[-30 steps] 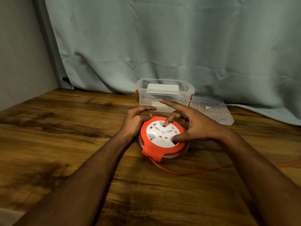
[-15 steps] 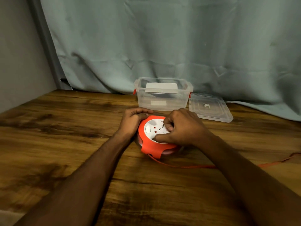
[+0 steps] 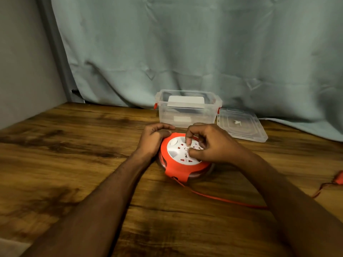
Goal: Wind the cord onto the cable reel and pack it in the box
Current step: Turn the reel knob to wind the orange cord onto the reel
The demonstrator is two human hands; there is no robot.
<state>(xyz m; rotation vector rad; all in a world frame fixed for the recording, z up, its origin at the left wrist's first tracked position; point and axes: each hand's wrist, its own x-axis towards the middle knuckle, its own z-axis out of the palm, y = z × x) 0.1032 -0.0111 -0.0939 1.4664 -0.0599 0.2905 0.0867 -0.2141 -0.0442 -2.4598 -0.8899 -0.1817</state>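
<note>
An orange cable reel (image 3: 178, 167) with a white socket face lies flat on the wooden table (image 3: 74, 164). My left hand (image 3: 153, 140) grips its left rim. My right hand (image 3: 209, 143) rests on the white face, fingertips curled and pressed into it. An orange cord (image 3: 219, 198) runs from the reel's front toward the right, under my right forearm, and its end (image 3: 339, 178) shows at the right edge. Behind the reel stands a clear plastic box (image 3: 187, 115) with orange latches, open, a white object inside.
The box's clear lid (image 3: 241, 127) lies flat to the right of the box. A grey-green curtain (image 3: 185, 52) hangs behind the table, and a grey wall closes the left side.
My right hand went from fingers spread over the reel to curled on its white face and has turned on it. The cord's loose end has come into view at the right.
</note>
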